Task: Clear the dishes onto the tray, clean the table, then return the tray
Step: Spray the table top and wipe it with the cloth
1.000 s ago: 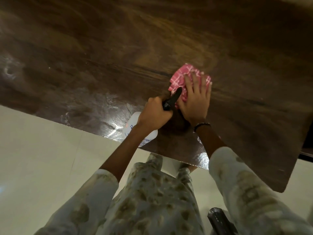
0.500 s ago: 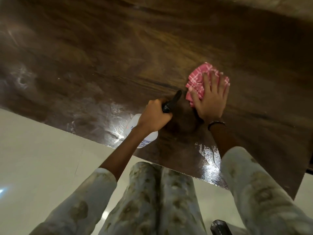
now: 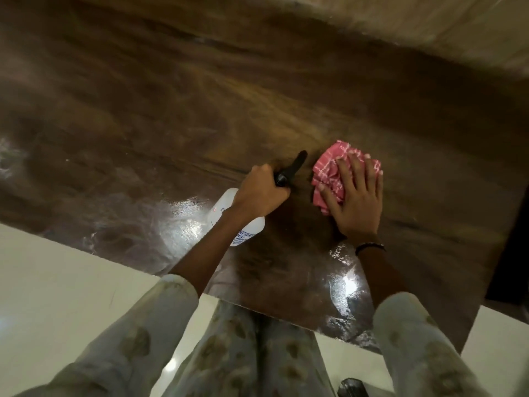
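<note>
A dark brown wooden table (image 3: 200, 104) fills the view, with wet shiny streaks near its front edge. My left hand (image 3: 262, 191) grips the neck of a white spray bottle (image 3: 243, 227) with a black nozzle (image 3: 292, 167) pointing away from me. My right hand (image 3: 356, 199) presses a crumpled pink checked cloth (image 3: 327, 170) flat on the table, fingers spread over it, just right of the nozzle. No dishes or tray are in view.
The table's front edge (image 3: 114, 253) runs diagonally across the lower half, and its right end (image 3: 486, 282) lies close to my right arm. Pale glossy floor (image 3: 57, 296) lies below. A dark object (image 3: 350, 388) sits at the bottom edge by my legs.
My right hand has slid the pink cloth to the right along the table, away from the nozzle. My left hand has kept holding the spray bottle in about the same place.
</note>
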`<move>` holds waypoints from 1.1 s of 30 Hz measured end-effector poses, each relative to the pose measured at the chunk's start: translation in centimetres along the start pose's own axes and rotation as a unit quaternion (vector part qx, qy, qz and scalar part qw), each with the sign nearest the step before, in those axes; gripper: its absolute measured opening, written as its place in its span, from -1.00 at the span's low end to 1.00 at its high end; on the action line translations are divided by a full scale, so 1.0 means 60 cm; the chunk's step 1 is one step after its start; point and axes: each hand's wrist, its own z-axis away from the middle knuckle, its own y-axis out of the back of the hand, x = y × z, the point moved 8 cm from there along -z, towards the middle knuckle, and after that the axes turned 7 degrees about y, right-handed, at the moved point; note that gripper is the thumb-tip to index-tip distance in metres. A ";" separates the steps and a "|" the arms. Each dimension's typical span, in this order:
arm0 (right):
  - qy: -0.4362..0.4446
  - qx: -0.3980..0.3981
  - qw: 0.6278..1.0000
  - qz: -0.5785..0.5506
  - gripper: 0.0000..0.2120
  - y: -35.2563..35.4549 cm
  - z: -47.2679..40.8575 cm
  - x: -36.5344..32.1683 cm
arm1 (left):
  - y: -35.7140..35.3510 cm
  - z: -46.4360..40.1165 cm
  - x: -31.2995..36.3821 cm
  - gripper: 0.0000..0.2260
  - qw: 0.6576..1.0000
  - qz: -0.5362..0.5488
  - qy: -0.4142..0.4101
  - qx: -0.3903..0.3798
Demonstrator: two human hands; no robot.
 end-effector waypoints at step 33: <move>0.067 -0.012 0.998 -0.007 -0.34 0.048 -0.218 0.079 | 0.024 -0.076 0.065 -0.79 0.999 0.041 0.010 0.018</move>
